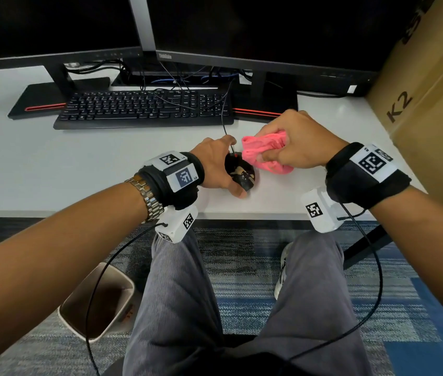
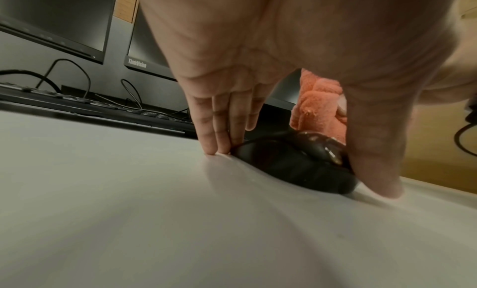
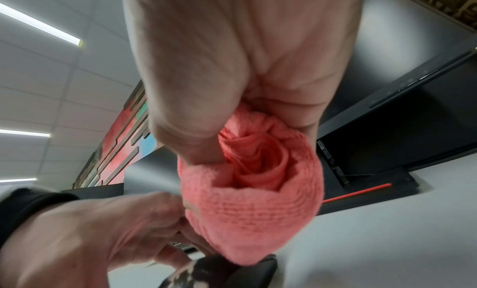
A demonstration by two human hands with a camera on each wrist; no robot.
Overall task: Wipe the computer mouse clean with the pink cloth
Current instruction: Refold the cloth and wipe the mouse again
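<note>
The computer mouse (image 1: 240,172) sits near the front edge of the white desk (image 1: 106,164), just in front of the person. It is small, black and shiny, with light smears on its top. It looks light and hard, and its smooth shell would likely slide on the desk if pushed, so it is best held by its two sides, down low.

The left hand (image 1: 214,169) does just that. The thumb is on the near side and the fingers (image 2: 214,133) are on the far side, with their tips down on the desk. They are mostly straight and press the mouse from both sides to keep it in place. Its top is left bare for wiping.

Just to the right, the right hand (image 1: 293,145) is closed tight around the pink cloth (image 1: 265,151). The cloth is soft and fluffy and is bunched into a ball. It squashes easily, so a big handful is a good way to hold it. A lump of cloth sticks out toward the mouse. It is right beside the mouse top, maybe touching it, but I cannot tell for sure.

The thin mouse cord (image 1: 224,123) runs away from the mouse toward the black keyboard (image 1: 144,108). Behind that stand two dark monitors (image 1: 263,31). A cardboard box (image 1: 432,104) stands at the right.
</note>
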